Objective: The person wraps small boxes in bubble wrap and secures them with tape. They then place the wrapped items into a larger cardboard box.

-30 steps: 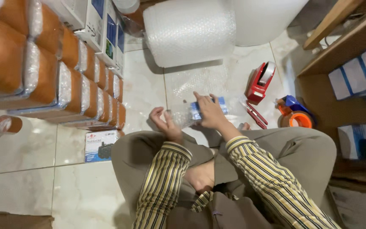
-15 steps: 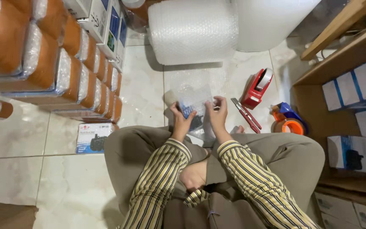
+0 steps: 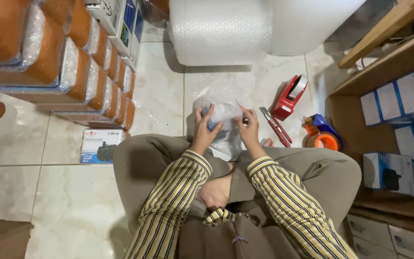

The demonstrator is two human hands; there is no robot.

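I sit cross-legged on a tiled floor. Both hands hold a small box wrapped in bubble wrap (image 3: 224, 114) just above my knees. My left hand (image 3: 204, 128) grips its left side with the fingers curled over it. My right hand (image 3: 248, 127) holds its right side, fingers pressing the wrap down. A sheet of bubble wrap (image 3: 216, 88) runs along the floor from under the box to a big roll (image 3: 220, 29) ahead of me.
A red tape dispenser (image 3: 291, 96), a red cutter (image 3: 275, 125) and an orange tape dispenser (image 3: 323, 135) lie to the right. Stacked wrapped parcels (image 3: 58, 62) fill the left. A small product box (image 3: 99, 146) is by my left knee. Wooden shelves with boxes (image 3: 403, 100) stand at right.
My hands came together on the wrapped box and lifted it slightly toward me. The view has shifted a little, bringing the roll and floor sheet more central.
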